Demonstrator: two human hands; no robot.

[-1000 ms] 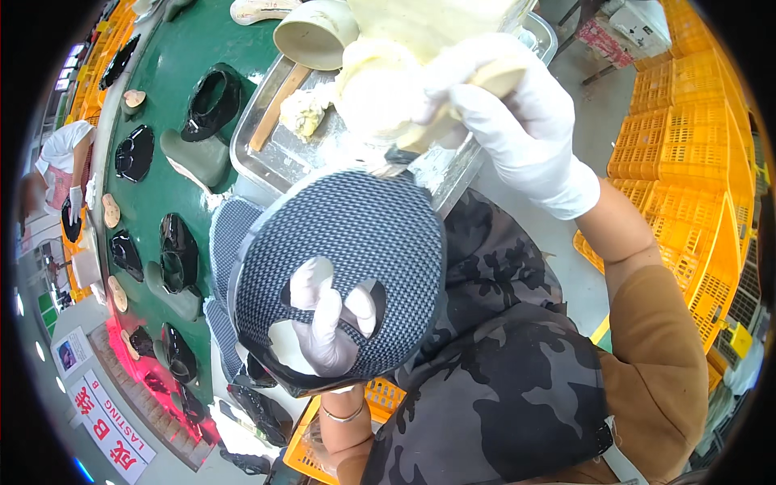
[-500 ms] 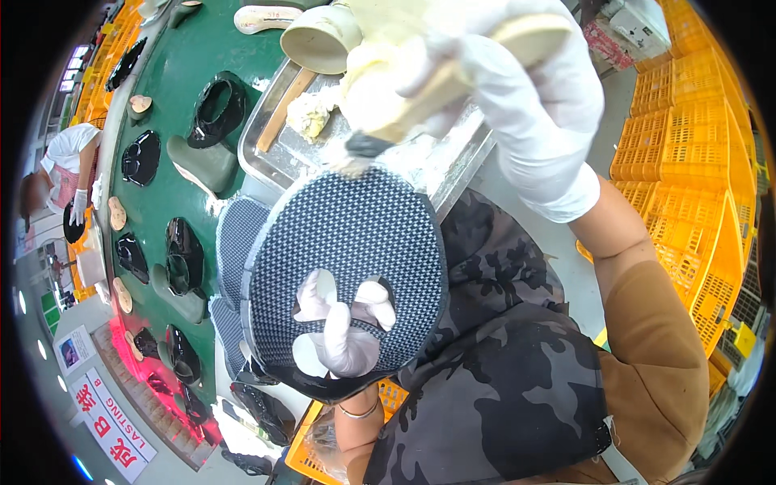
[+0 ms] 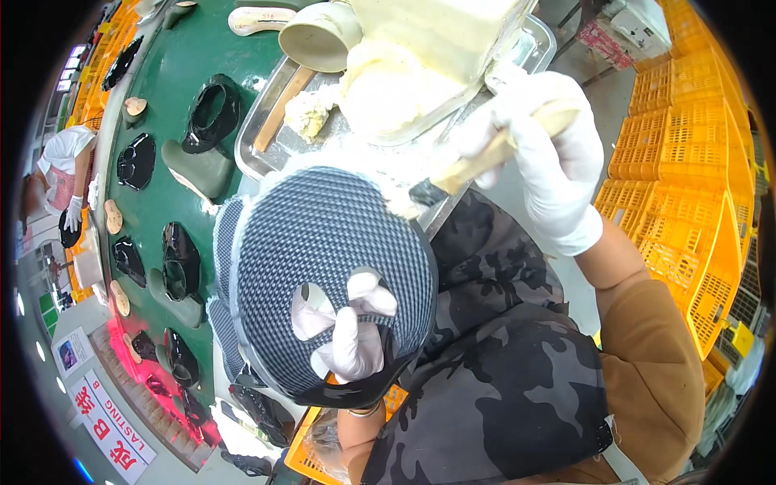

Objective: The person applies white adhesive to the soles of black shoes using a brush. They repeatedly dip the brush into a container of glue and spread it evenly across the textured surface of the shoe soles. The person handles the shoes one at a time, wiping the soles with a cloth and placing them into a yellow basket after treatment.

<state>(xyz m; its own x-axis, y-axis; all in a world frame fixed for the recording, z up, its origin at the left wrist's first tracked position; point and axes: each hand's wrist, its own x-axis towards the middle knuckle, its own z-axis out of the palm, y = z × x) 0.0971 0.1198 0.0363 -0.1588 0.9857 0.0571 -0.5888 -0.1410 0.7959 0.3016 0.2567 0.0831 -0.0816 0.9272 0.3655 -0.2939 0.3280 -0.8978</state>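
Note:
In my gloved left hand (image 3: 356, 347) is a black shoe upper (image 3: 323, 242), its blue-grey woven lining turned up. My fingers show through the openings in its middle, closed on it. My gloved right hand (image 3: 558, 153) grips a wooden-handled brush (image 3: 461, 171) whose dark bristles lie at the upper right edge of the lining. Pale paste clings to the bristle tips. More lined uppers (image 3: 226, 323) show partly behind the held one. Just beyond it stands a metal tray (image 3: 271, 153) with a tub of cream-coloured paste (image 3: 388, 93).
Several glossy black uppers (image 3: 139, 162) and grey-green shoe lasts (image 3: 198, 166) lie on the green table (image 3: 182, 73). A cream cup (image 3: 319, 36) and a wooden stick (image 3: 283, 109) are at the tray. Yellow crates (image 3: 671, 218) are stacked at right. Another person (image 3: 69, 162) works at far left.
The brush and my right hand have moved right and down, from the top edge of the lining to its upper right edge. The held upper has shifted and tilted slightly.

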